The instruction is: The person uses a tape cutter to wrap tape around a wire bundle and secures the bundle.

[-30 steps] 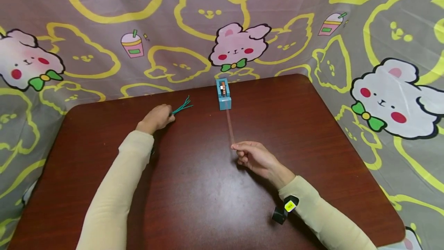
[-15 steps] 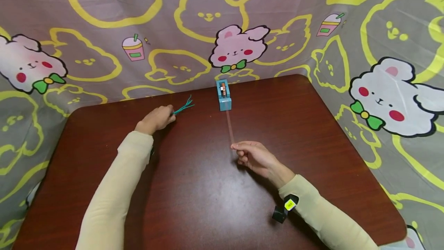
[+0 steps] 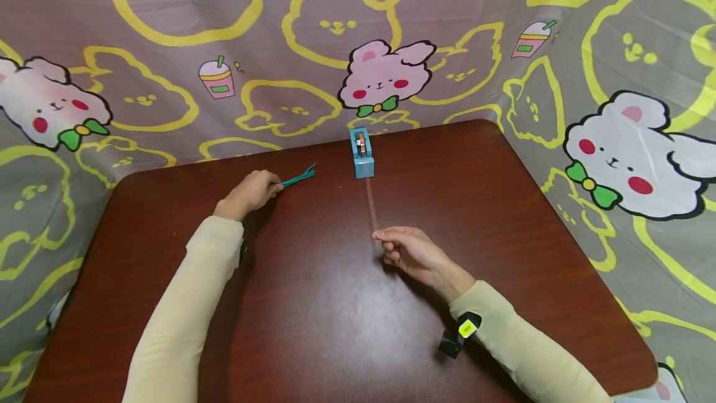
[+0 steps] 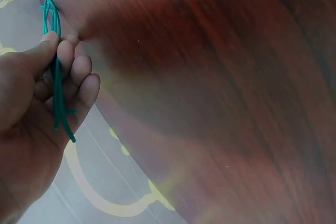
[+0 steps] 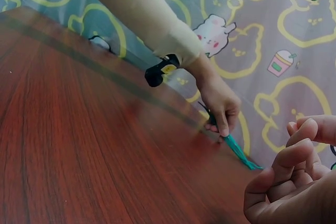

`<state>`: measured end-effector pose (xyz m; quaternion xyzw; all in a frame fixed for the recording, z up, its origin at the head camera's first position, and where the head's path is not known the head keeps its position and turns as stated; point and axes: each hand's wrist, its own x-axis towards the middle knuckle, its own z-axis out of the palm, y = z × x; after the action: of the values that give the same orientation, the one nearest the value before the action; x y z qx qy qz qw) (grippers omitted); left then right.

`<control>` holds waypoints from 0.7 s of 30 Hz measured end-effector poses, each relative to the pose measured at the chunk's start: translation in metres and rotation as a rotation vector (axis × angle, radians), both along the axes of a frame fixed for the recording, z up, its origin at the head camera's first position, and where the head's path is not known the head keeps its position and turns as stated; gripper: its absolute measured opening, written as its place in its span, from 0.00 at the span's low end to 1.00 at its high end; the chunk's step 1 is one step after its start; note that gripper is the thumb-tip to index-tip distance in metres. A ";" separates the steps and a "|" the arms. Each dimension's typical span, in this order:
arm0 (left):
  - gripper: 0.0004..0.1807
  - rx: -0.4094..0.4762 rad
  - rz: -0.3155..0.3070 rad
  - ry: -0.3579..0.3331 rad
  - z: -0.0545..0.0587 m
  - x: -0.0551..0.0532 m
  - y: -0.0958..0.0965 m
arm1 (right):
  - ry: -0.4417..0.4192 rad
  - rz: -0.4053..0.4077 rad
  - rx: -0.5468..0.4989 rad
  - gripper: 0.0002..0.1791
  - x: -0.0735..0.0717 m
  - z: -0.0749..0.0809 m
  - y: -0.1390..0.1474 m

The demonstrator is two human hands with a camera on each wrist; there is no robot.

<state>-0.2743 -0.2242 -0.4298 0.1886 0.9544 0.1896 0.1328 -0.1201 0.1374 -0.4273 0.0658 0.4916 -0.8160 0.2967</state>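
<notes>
A bundle of thin green strands (image 3: 299, 177), like coated wire, sticks out to the right of my left hand (image 3: 250, 193) near the table's back edge. In the left wrist view, thumb and forefinger pinch the bundle (image 4: 54, 22) near its middle, its loose tails hanging across the palm. A light blue tape dispenser (image 3: 364, 168) with a brown roll stands at the back middle. From it a strip of clear tape (image 3: 371, 204) runs taut toward my right hand (image 3: 416, 257), which pinches its end between thumb and fingertips. The right wrist view shows those curled fingers (image 5: 286, 161) close up.
The dark red-brown table (image 3: 330, 316) has rounded corners. A patterned cloth (image 3: 291, 61) hangs close behind its back edge and along its sides. A small black device (image 3: 452, 344) is strapped to the right wrist.
The tips of the green strands have swung down toward me and slightly right as my left hand turns a little. The right hand, tape and dispenser stay where they were.
</notes>
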 end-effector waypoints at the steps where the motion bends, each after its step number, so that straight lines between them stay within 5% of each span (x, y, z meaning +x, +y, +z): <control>1: 0.13 0.000 -0.002 0.015 0.000 0.000 0.000 | 0.001 0.001 -0.001 0.14 0.000 0.000 0.000; 21: 0.17 0.029 0.050 0.019 -0.008 0.007 -0.003 | 0.037 0.004 -0.011 0.13 0.001 0.004 0.000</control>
<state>-0.2669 -0.2277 -0.4379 0.1681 0.9572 0.2051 0.1162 -0.1187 0.1378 -0.4232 0.0482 0.4924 -0.8193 0.2897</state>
